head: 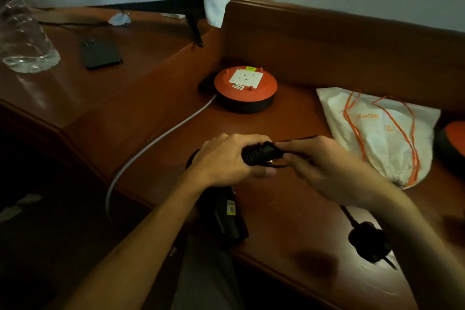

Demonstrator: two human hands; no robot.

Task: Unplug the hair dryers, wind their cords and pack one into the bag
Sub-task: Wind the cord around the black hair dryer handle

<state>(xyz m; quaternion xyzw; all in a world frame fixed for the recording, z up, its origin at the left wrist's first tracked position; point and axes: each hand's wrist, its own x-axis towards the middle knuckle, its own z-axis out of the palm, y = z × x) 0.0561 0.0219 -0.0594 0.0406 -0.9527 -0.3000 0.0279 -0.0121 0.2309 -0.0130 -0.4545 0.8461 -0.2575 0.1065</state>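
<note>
A black hair dryer (224, 211) lies over the front edge of the wooden desk, its body reaching toward me. My left hand (226, 158) grips its handle, which has black cord wound (259, 155) round it in several turns. My right hand (324, 171) pinches the cord next to the coil. The cord's loose end runs under my right forearm to a black plug (368, 243) lying on the desk at the right. A white drawstring bag (380, 133) with orange strings lies flat at the right. An orange round socket reel (245, 85) sits behind, with nothing plugged into it.
A grey cable (156, 141) runs from the reel off the desk's left edge. On the raised shelf at the left stand a clear plastic bottle (22, 33) and a dark phone (100, 54). A second orange and black object (453, 141) shows at the right edge.
</note>
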